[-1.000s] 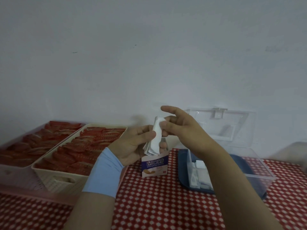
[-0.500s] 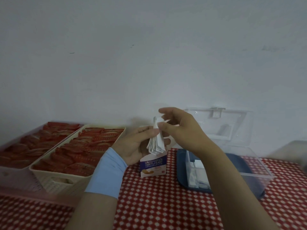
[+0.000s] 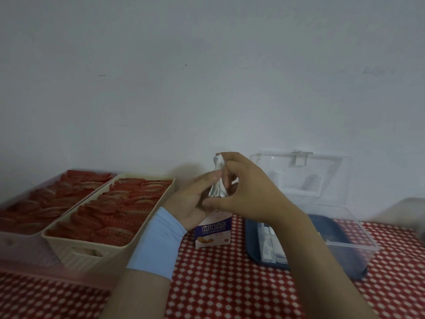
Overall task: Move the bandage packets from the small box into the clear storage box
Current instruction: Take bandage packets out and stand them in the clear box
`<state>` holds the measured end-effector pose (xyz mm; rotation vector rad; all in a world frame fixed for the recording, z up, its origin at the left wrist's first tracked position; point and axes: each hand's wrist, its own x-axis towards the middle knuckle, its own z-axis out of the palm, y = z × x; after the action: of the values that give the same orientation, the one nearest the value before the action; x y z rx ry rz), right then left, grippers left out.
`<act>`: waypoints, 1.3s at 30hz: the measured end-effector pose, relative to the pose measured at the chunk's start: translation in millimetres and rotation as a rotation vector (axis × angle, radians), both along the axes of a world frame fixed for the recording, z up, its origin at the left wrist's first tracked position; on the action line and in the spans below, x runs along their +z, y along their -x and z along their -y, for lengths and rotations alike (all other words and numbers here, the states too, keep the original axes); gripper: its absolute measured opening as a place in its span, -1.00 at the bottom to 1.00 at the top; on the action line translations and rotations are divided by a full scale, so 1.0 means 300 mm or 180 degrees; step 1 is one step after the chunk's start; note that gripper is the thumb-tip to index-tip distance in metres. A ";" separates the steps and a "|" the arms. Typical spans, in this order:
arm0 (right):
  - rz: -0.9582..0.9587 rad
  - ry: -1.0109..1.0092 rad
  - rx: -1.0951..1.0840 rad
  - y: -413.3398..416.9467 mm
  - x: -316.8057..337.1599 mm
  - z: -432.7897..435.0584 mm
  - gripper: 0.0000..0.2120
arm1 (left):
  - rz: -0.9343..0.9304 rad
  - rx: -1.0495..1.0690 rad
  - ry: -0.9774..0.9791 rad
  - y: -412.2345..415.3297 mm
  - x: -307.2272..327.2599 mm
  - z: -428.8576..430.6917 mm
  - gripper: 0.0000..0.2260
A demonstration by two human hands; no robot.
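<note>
Both hands meet above the small box [image 3: 212,231]. The right hand [image 3: 243,192] pinches the top of a stack of white bandage packets [image 3: 217,178], forefinger curled over its upper edge and thumb stretched beneath; its grip is closed on the stack. The left hand [image 3: 195,199] presses the same stack from the other side with its thumb, so the packets stand upright between the two hands, clear of the box mouth. A light blue wristband [image 3: 156,242] circles the left wrist.

The small box, purple and white, stands on the red-and-white checked cloth of the bench [image 3: 218,284], directly below the hands and partly hidden by them. Just to its right sits the clear storage box [image 3: 345,238] with a dark blue base, its transparent lid [image 3: 301,176] tilted back against the wall [image 3: 207,77]; a few white packets already lie at its left end, behind the right forearm. To the left, a cream basket [image 3: 96,252] and a pink tray [image 3: 20,245] beside it hold rows of red packets.
</note>
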<state>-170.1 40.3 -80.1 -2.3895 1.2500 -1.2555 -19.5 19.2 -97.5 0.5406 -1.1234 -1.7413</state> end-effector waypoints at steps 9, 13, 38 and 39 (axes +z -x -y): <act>0.0006 -0.0090 0.0012 -0.009 0.013 -0.025 -0.49 | 0.0077 -0.0140 0.0248 -0.009 -0.008 -0.014 -0.79; 0.1005 -0.0952 0.0395 0.045 0.036 -0.051 -0.74 | 0.0173 -0.0225 0.0198 0.001 -0.006 -0.017 -0.75; -0.0002 -0.1526 -0.0797 0.627 0.127 -0.162 -0.94 | 0.2973 0.0006 0.1328 0.493 0.053 -0.118 -0.87; -0.0061 -0.1524 -0.0879 0.641 0.125 -0.160 -0.93 | 0.3046 0.0060 0.1334 0.515 0.050 -0.112 -0.88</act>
<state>-362.5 88.2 -42.5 -1.9406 1.7038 -0.8613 -173.9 52.7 -82.6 1.1570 -2.0599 -1.1422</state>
